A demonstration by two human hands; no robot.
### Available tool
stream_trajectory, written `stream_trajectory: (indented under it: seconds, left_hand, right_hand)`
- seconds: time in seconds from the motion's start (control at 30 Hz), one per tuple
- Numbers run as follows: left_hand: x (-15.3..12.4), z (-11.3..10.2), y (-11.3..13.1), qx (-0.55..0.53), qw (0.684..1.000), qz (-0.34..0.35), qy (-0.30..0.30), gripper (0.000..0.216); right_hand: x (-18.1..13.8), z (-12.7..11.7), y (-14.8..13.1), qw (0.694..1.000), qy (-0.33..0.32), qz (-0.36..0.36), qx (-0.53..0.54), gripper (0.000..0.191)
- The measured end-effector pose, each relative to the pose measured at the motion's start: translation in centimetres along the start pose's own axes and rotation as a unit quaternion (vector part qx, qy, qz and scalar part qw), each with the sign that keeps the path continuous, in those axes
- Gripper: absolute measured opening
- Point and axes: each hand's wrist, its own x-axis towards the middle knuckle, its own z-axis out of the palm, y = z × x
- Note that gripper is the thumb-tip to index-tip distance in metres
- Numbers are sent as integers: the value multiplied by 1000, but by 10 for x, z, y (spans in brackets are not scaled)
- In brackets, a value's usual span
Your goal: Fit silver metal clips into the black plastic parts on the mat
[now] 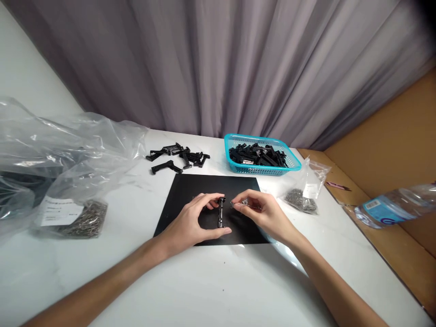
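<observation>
Left hand: the person's left hand [194, 221] holds a black part [220, 213] lengthwise between thumb and fingers, gripping its two ends.
Right hand: the right hand [267, 211] has thumb and forefinger pinched on a small metal piece [232, 205], just beside the black part and apart from it.
Black part: above the black mat [172, 218], which lies on the white desk [190, 290].
Beyond the mat: loose black parts [166, 167] on the left, a blue basket [265, 171] of similar parts on the right.
Far right: a clear bottle [391, 209], tilted.
</observation>
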Motion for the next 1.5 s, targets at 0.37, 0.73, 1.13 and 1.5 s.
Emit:
stream_trajectory:
  seconds: [0.37,0.73,1.13,1.5]
  left_hand:
    - [-1,-3,-5,17,1000,7,-7,69]
    - [-1,-3,-5,22,1000,9,-9,68]
    - [-2,-3,-2,17,1000,4,-1,69]
    - [-3,-5,2,20,999,3,-25,67]
  right_hand:
    - [1,1,6,998,22,-16,-55,17]
    - [0,-2,5,996,-17,-54,-67,20]
    - [5,-8,14,999,-29,20,-39,18]
    - [35,-30,12,967,196,-60,-154,23]
